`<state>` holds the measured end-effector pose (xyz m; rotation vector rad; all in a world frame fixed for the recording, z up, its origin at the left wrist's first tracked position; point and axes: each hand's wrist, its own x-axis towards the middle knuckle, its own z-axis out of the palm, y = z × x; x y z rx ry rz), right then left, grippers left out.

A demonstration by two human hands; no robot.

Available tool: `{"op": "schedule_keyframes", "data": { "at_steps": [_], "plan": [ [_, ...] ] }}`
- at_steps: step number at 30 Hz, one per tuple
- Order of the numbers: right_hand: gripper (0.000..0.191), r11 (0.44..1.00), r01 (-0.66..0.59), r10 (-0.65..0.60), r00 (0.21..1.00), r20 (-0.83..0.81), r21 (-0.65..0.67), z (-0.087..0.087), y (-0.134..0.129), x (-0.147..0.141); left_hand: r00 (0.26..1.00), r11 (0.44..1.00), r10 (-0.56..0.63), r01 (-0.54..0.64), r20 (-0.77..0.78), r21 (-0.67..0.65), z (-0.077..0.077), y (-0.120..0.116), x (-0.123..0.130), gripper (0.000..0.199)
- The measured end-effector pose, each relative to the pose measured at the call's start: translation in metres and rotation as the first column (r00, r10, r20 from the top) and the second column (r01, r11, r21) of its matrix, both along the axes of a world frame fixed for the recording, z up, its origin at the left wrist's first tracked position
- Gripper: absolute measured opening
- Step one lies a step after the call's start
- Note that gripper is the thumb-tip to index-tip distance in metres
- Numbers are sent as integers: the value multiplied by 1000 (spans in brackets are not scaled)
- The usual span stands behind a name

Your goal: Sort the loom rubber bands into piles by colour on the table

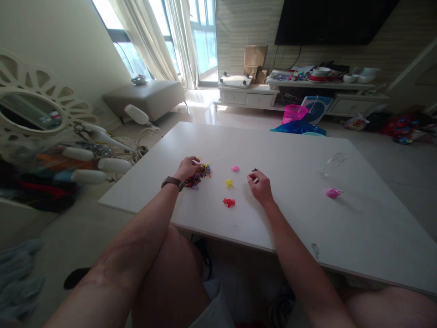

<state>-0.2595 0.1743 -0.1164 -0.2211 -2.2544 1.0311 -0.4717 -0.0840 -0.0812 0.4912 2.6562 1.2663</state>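
The pile of mixed coloured bands [202, 174] lies on the worktop [290, 218], right under and beside the fingers of your left hand [187, 168]. Those fingers bend down into its far side; whether they pinch a band, you cannot tell from here. Between your two sets of fingers sit three small heaps: the pink heap [235, 168], then the yellow heap [229, 183], then the red heap [229, 202] nearest you. The fingers of your right hand [261, 187] are curled, thumb close to the forefinger, and whether they hold anything is too small to tell. The black bands [255, 170] lie just beyond them. Well to the right of those fingers are the pinkish-purple object [333, 193] and, farther back, the clear object [337, 159]. Nearer you, by the worktop's edge, lies the small clear piece [315, 250].
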Motion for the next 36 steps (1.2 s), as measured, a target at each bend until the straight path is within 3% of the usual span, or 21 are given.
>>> {"op": "schedule_keyframes", "data": {
  "at_steps": [9,15,22,31,36],
  "plan": [
    [13,1000,-2,2,1000,-1,1,-1,0,-1,1000,999,-19,19,-13,35,3,6,7,25],
    [13,1000,-6,6,1000,1,4,-1,0,-1,991,997,82,-82,-103,9,2,18,11,19],
    [12,1000,-3,3,1000,7,-6,-2,1,0,995,995,76,-71,-70,72,-6,22,8,27],
    [14,1000,-6,6,1000,14,-10,1,-1,0,995,973,90,-77,-48,217,5,19,5,27],
    [14,1000,-1,1,1000,24,-18,1,-1,0,992,966,117,-103,-45,239,3,16,2,21]
  ]
}}
